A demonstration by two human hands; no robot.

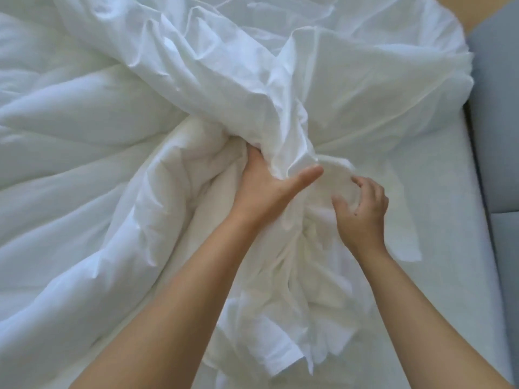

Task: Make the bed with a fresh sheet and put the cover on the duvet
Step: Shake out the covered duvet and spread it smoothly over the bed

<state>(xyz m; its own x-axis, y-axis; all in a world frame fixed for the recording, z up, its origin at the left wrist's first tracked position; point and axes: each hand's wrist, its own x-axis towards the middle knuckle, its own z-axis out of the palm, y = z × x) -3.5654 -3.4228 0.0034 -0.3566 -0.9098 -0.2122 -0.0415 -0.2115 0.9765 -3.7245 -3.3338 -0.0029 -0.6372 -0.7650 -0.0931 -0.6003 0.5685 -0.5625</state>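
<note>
duvet (84,113) heaped across bed (438,175), corner bunched toward right edge, partly under cover (351,66). soft, light, bulky, floppy; best taken at a corner through the cloth. right hand (362,214) curled round duvet corner, grasping it. left hand (269,189) thumb out, fingers buried in fold, grip impossible to tell. white on white, layers hard to separate; far end cut off.

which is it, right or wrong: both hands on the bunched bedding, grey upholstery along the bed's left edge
Wrong: the head view shows the grey upholstery along the bed's right edge. Left hand and right hand are on the bunched bedding.
</note>
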